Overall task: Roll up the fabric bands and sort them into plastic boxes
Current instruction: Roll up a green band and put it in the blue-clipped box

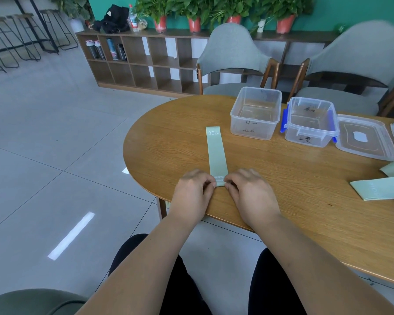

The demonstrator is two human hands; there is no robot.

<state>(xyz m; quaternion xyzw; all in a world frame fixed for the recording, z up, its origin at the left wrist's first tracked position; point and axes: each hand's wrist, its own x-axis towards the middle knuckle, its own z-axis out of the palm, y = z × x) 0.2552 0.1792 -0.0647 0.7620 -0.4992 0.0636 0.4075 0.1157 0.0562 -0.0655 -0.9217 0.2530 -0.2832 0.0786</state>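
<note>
My left hand [192, 189] and right hand [248, 189] pinch the near end of the green band [216, 153]. My fingers are curled tight on it. It lies flat on the table [168, 142].

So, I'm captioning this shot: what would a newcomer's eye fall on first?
The left hand and right hand, pinching the near end of a pale green band that lies flat on the wooden table near its edge. Beyond it stand a clear plastic box and a blue-clipped box, side by side.
</note>
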